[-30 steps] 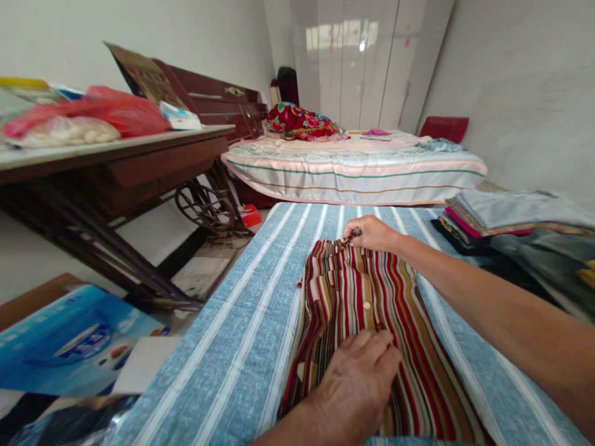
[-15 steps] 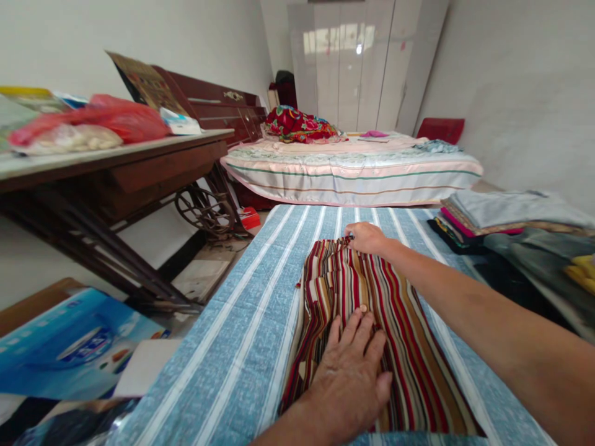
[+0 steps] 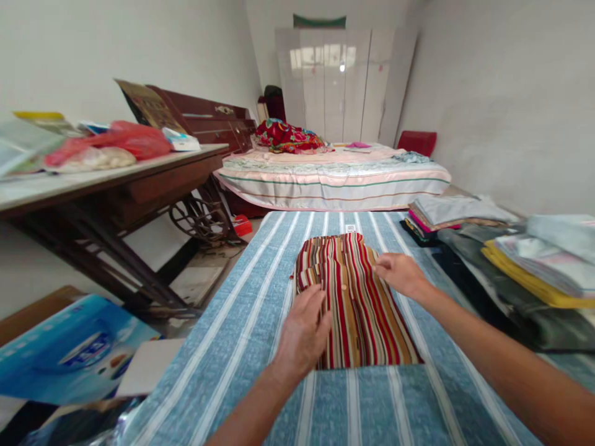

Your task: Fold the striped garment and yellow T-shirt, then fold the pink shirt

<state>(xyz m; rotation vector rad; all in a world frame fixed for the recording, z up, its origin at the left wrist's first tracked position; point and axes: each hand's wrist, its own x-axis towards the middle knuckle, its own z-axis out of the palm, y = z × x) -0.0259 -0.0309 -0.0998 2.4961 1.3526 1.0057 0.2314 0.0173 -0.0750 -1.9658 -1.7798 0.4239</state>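
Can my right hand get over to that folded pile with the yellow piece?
Probably yes: the right hand rests on the striped garment's right edge, and only low dark cloth lies between it and the pile.

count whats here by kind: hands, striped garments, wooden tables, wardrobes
hands: 2 (left hand, right hand)
striped garment: 1
wooden table: 1
wardrobe: 1
total: 5

a bed [image 3: 334, 179] lies ahead, folded fabrics [image 3: 534, 266] right, perhaps a sewing table [image 3: 116, 183] left.
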